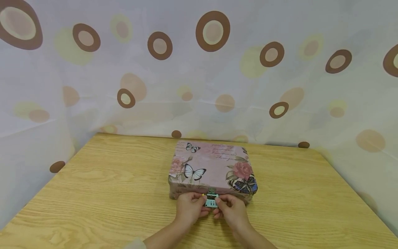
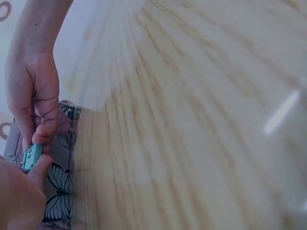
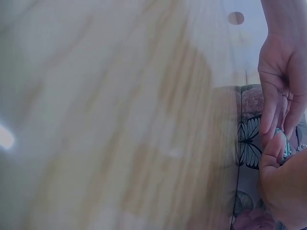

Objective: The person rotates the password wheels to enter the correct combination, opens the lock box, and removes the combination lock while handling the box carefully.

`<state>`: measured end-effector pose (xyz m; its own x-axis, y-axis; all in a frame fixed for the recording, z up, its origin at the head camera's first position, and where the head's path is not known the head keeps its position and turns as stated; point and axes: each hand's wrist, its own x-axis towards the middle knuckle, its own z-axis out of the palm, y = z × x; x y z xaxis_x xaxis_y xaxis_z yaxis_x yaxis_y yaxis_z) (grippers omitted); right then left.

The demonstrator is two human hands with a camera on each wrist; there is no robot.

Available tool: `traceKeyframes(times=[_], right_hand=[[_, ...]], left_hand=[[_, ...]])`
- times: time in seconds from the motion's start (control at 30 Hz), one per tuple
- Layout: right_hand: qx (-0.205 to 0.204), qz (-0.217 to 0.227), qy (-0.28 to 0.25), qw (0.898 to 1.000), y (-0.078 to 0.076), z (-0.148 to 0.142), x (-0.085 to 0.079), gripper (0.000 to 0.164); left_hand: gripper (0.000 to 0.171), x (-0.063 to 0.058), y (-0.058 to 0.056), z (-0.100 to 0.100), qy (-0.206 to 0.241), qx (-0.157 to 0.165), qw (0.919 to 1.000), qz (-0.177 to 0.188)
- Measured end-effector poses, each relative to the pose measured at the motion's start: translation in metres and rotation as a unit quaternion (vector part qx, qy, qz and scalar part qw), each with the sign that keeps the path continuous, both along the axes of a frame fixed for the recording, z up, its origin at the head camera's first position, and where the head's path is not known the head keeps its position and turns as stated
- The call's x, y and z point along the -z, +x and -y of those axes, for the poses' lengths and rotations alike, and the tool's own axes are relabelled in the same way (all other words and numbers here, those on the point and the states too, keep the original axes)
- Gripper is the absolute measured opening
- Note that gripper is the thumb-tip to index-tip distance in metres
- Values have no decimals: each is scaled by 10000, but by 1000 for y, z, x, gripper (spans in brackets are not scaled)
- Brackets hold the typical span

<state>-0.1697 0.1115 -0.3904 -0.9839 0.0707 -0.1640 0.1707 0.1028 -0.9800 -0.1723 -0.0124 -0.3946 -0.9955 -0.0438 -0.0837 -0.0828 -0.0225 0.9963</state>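
A pink box (image 1: 214, 162) printed with butterflies and roses sits on the table, its metal clasp (image 1: 211, 190) facing me. At the clasp is a small teal combination padlock (image 1: 211, 203), with number wheels on its front. My left hand (image 1: 188, 207) pinches the padlock's left end between thumb and fingers. From the other side, my right hand (image 1: 233, 211) pinches its right end. Both wrist views show the thumbs and fingers around the padlock (image 2: 31, 157), partly covering it. Whether the shackle is fastened cannot be made out.
The wooden table (image 1: 102, 193) spreads around the box on both sides. Behind it hangs a pale curtain (image 1: 186, 69) with brown and yellow circles, also bordering the left and right sides.
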Motion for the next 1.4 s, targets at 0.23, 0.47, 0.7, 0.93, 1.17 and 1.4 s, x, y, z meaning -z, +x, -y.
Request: traceKeyframes(times=[0.23,0.47,0.7,0.93,1.17,1.4], right_hand=[[92,-39,-37,9999,2,-1,-1,23],[59,-81,-87,9999,2,-4,-1,26],[97,-65,-101,9999,2,-6,-1,26],[113,-90,-119,9998,2,-7,0,26],[71,-52,-110,9999,2,-9,2,26],[118,-10,-76,9999,2,-10,2,25]], left_hand=[[19,-4,3,-3,36,-23,10000,1],[18,-3,3,-6,87,-69,9999,-30],[21,1,1,-9,118,-86,9998,-111],[21,3,1,-12,138,-138,9998,-87],[20,1,3,-13,139,-163,9998,-16],[20,0,4,-15,132,-163,9998,-44]])
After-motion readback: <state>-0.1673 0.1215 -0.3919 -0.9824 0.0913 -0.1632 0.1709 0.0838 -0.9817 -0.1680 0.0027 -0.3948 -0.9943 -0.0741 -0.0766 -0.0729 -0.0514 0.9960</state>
